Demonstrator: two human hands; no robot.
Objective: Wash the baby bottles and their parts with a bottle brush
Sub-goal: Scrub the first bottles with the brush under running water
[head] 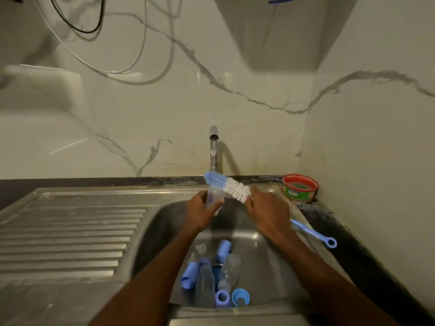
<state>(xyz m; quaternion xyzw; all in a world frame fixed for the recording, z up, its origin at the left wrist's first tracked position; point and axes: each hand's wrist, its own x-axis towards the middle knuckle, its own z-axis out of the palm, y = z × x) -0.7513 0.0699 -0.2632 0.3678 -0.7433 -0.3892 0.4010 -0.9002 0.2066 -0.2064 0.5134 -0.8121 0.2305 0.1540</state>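
Note:
My left hand [200, 209] grips a clear baby bottle [213, 196] above the sink, under the running tap [213, 137]. My right hand [267, 214] holds the bottle brush [229, 185] by its handle. The brush's blue and white bristles lie across the bottle's mouth, outside the bottle. Down in the steel sink [270, 267] lie more clear bottles [229, 270] and several blue parts: caps [189, 275] and rings [240, 297].
A small blue brush [314, 234] lies on the sink's right rim. A red-rimmed green tub [300, 187] stands in the back right corner. The ribbed steel drainboard [70, 231] spreads to the left. Marble-patterned walls close in behind and to the right.

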